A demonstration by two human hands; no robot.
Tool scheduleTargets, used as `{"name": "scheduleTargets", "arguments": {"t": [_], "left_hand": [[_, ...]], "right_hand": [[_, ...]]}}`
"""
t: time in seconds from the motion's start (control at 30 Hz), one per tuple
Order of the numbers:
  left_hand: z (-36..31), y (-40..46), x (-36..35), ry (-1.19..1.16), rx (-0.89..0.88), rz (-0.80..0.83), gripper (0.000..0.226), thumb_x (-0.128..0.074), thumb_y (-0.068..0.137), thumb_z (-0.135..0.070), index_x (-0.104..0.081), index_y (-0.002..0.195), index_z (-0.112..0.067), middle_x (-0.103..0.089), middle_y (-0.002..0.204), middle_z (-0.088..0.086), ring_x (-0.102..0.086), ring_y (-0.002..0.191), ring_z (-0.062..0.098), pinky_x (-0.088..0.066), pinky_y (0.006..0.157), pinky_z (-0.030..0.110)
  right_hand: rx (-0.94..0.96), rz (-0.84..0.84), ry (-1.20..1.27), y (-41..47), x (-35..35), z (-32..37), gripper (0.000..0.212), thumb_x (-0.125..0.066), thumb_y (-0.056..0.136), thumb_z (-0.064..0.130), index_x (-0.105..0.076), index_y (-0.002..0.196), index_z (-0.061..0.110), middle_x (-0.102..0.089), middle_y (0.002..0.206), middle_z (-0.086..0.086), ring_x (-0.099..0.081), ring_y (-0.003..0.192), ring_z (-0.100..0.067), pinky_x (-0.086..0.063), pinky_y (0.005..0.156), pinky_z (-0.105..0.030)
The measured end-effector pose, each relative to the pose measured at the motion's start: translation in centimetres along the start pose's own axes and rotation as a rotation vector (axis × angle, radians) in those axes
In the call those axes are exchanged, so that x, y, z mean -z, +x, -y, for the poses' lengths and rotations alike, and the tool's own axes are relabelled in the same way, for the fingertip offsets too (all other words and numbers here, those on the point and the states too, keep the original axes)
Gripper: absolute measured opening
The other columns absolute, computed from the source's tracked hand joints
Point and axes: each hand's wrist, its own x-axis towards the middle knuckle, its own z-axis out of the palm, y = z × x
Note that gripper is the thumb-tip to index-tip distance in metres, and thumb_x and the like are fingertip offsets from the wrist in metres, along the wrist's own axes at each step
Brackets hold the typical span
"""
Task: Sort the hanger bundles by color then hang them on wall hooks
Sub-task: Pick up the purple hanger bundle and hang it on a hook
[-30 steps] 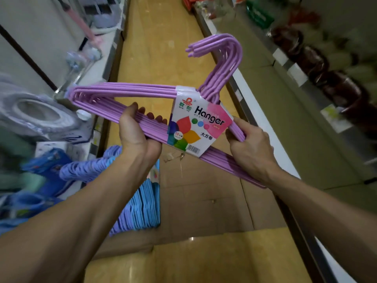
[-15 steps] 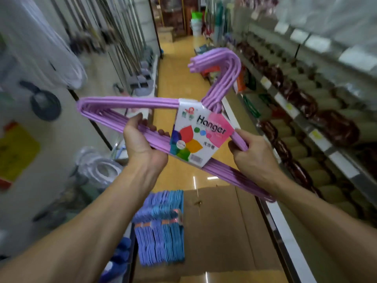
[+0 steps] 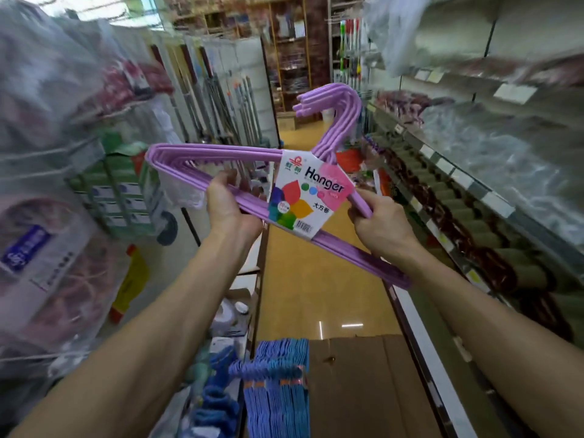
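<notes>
I hold a bundle of purple hangers point(image 3: 221, 152) up in front of me, its hooks pointing up and to the left. A white paper label reading "Hanger" point(image 3: 308, 196) wraps its middle. My left hand point(image 3: 226, 200) grips the lower bar left of the label. My right hand point(image 3: 376, 219) grips the sloping right arm of the bundle just past the label. Bundles of blue hangers point(image 3: 278, 393) lie low in the middle, beside a brown cardboard box point(image 3: 357, 390).
I stand in a narrow shop aisle with a yellow floor point(image 3: 319, 279). Shelves of packed goods point(image 3: 474, 197) run along the right. On the left hang plastic-wrapped goods point(image 3: 60, 99) and mop handles point(image 3: 218, 99). More shelving point(image 3: 294, 58) closes the far end.
My view has lifted from the floor and box to the aisle ahead. Both hands have raised the purple bundle, keeping the same grip.
</notes>
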Motion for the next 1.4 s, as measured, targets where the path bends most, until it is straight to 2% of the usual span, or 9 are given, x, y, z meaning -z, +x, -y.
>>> {"name": "scheduleTargets", "arguments": {"t": [0.23,0.5,0.57,0.63,0.73,0.87,1.07,1.23,1.4], "left_hand": [[-2.9,-1.9,0.0,0.037,-0.032,0.069,0.009,-0.055,0.091,-0.023,-0.057,0.092,-0.014,-0.063,0.099,0.013,-0.062,0.092,0.03,-0.048,0.1,0.045],[-5.6,-6.2,-1.2,0.016,-0.162,0.022,0.024,-0.05,0.096,-0.019,-0.05,0.073,-0.014,-0.057,0.051,0.0,-0.057,0.056,0.016,-0.049,0.069,0.029],[-6.3,-7.0,-0.8,0.001,-0.208,-0.024,0.016,-0.053,0.095,-0.02,-0.054,0.08,-0.013,-0.059,0.061,0.0,-0.059,0.062,0.016,-0.05,0.067,0.029],[-6.9,-7.8,0.1,-0.027,-0.272,-0.074,0.013,-0.06,0.089,-0.023,-0.056,0.096,-0.013,-0.058,0.082,0.003,-0.058,0.081,0.019,-0.053,0.085,0.033],[-7.4,-9.1,2.0,-0.035,-0.352,-0.126,0.025,-0.066,0.079,-0.027,-0.056,0.099,-0.015,-0.055,0.098,0.009,-0.057,0.095,0.025,-0.045,0.104,0.044],[-8.5,-12.2,4.7,-0.067,-0.46,-0.209,0.009,-0.063,0.083,-0.021,-0.055,0.082,-0.017,-0.056,0.078,0.005,-0.057,0.074,0.021,-0.047,0.081,0.037],[-11.2,-18.6,7.6,-0.048,-0.637,-0.325,0.007,-0.056,0.093,-0.017,-0.057,0.087,-0.013,-0.066,0.073,0.005,-0.064,0.063,0.018,-0.053,0.063,0.028],[-13.7,-23.7,10.5,-0.032,-0.767,-0.438,0.005,-0.06,0.09,-0.019,-0.055,0.089,-0.015,-0.059,0.078,0.003,-0.059,0.075,0.019,-0.049,0.075,0.034],[-14.7,-29.2,12.6,-0.046,-0.873,-0.545,0.008,-0.059,0.09,-0.015,-0.057,0.083,-0.014,-0.059,0.075,0.003,-0.057,0.075,0.02,-0.048,0.076,0.035]], "right_hand": [[0.049,0.0,0.032,-0.4,0.1,2.5,0.022,-0.055,0.092,0.014,-0.063,0.09,0.035,-0.063,0.073,-0.004,-0.06,0.07,-0.03,-0.052,0.064,-0.043],[0.218,0.057,0.065,0.7,1.2,5.4,0.024,-0.056,0.092,0.012,-0.062,0.084,0.034,-0.064,0.07,-0.001,-0.062,0.072,-0.03,-0.051,0.066,-0.046],[0.264,0.065,0.062,0.8,1.2,6.3,0.036,-0.057,0.092,0.012,-0.058,0.078,0.045,-0.062,0.066,0.007,-0.06,0.068,-0.023,-0.049,0.064,-0.042],[0.31,0.081,0.085,0.9,0.9,6.8,0.036,-0.058,0.092,0.01,-0.061,0.08,0.043,-0.059,0.062,0.012,-0.055,0.062,-0.013,-0.046,0.061,-0.039],[0.378,0.114,0.13,0.6,-0.5,7.1,0.031,-0.06,0.092,0.012,-0.067,0.11,0.036,-0.063,0.07,0.013,-0.058,0.067,-0.018,-0.051,0.064,-0.043],[0.447,0.208,0.2,-0.6,-3.4,8.0,0.032,-0.063,0.091,0.015,-0.066,0.119,0.03,-0.065,0.078,0.01,-0.061,0.076,-0.026,-0.051,0.065,-0.043],[0.54,0.362,0.327,-3.8,-7.1,12.0,0.024,-0.062,0.094,0.011,-0.068,0.112,0.025,-0.057,0.067,0.016,-0.052,0.064,-0.017,-0.044,0.061,-0.04],[0.59,0.475,0.419,-7.5,-9.1,15.9,0.022,-0.066,0.089,0.013,-0.068,0.108,0.023,-0.063,0.075,0.006,-0.05,0.074,-0.02,-0.032,0.064,-0.03],[0.652,0.583,0.456,-11.6,-10.5,19.0,0.046,-0.063,0.086,0.018,-0.059,0.126,0.042,-0.074,0.096,0.001,-0.065,0.09,-0.029,-0.049,0.073,-0.038]]}}
